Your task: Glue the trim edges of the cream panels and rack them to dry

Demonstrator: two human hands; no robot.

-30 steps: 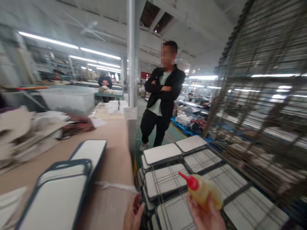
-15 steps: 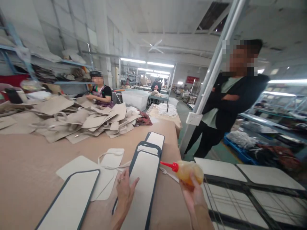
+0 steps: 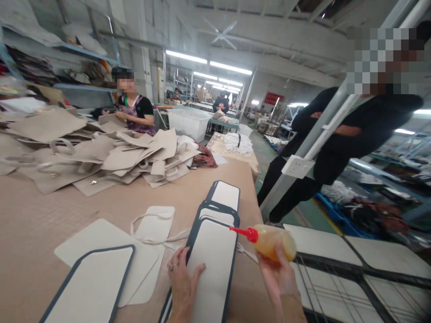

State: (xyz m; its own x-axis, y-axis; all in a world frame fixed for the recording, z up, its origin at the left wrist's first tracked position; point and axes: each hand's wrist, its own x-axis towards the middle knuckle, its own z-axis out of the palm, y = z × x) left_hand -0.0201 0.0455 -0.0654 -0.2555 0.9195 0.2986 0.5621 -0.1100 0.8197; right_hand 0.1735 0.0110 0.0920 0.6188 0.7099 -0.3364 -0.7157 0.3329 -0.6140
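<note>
My right hand is wrapped round a clear squeeze bottle of amber liquid, tilted on its side. Its red nozzle points left, with the tip over the right edge of a long off-white panel with a dark border. That panel lies on top of a stack of similar ones, overlapping lengthwise. My left hand rests on the panel's left side, thumb stretched across the white face and fingers along the dark edge. A ring shows on one finger. Left of it lies another dark-edged panel.
Plain off-white pieces and a strap lie left of the stack. Beige bag parts are heaped at the back. A post with a socket box and a rack of panels stand right. Other people are nearby.
The camera view has shifted, so the post and standing person sit farther right. The bottle's nozzle remains by the panel's right edge. My left hand stays on the panel.
</note>
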